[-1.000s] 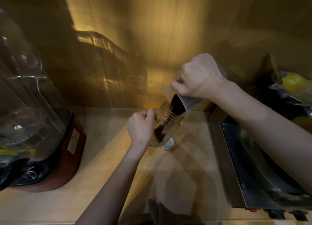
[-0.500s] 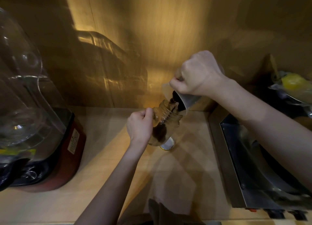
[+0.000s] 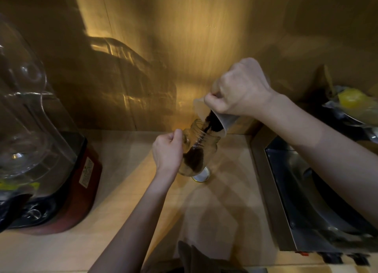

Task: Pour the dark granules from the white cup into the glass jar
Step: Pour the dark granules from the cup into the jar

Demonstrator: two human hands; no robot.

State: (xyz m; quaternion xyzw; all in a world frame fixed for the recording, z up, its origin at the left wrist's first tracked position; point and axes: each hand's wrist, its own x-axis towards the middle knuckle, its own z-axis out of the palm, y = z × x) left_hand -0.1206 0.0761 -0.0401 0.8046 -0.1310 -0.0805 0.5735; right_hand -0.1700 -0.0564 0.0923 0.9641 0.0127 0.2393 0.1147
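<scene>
My left hand (image 3: 167, 152) grips the glass jar (image 3: 206, 143) by its left side and holds it tilted above the wooden counter. My right hand (image 3: 239, 90) holds the white cup (image 3: 225, 121) squeezed and tipped down to the left, its rim at the jar's mouth. Dark granules (image 3: 210, 122) slide out of the cup in a stream, and a dark heap (image 3: 194, 160) lies in the jar's lower part. The cup's upper part is hidden behind my fingers.
A round metal lid (image 3: 201, 175) lies on the counter (image 3: 214, 211) just under the jar. A blender with a clear hood and red base (image 3: 81, 182) stands at the left. A steel appliance (image 3: 306, 201) fills the right side, with a yellow thing in foil (image 3: 353, 100) behind it.
The cup has tipped further, and more granules have run into the jar, so the heap inside has grown. Both hands stayed almost in place.
</scene>
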